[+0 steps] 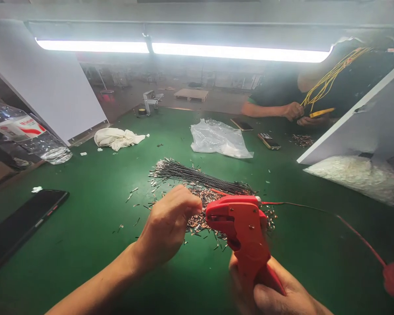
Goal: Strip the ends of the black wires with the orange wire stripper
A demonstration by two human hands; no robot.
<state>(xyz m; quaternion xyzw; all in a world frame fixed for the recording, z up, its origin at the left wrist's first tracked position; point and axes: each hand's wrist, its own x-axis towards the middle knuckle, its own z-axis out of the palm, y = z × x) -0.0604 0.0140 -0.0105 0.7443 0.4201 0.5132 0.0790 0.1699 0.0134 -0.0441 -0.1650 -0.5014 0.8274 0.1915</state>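
**Stripping tool at the wire pile**

Nearest the camera, the right hand [282, 293] is clenched around the handles of a red stripping tool [243, 232], which stands upright with its head turned toward the left hand [169, 223]. That hand's fingers are pinched together just beside the tool's head; what they grip is too small to tell.

Just behind both hands on the green bench [85, 262] lie copper-coloured scraps [200, 223], and beyond them a bundle of black wires [190, 175] with bare metal ends. Judging by the scraps, much of the stripping looks done. How many wires remain uncut I cannot tell.

A phone [22, 223] lies to the left. Farther back are a cloth [116, 138] and a plastic bag [216, 138]. Across the bench, a co-worker's hand [293, 110] holds yellow wires [328, 81].
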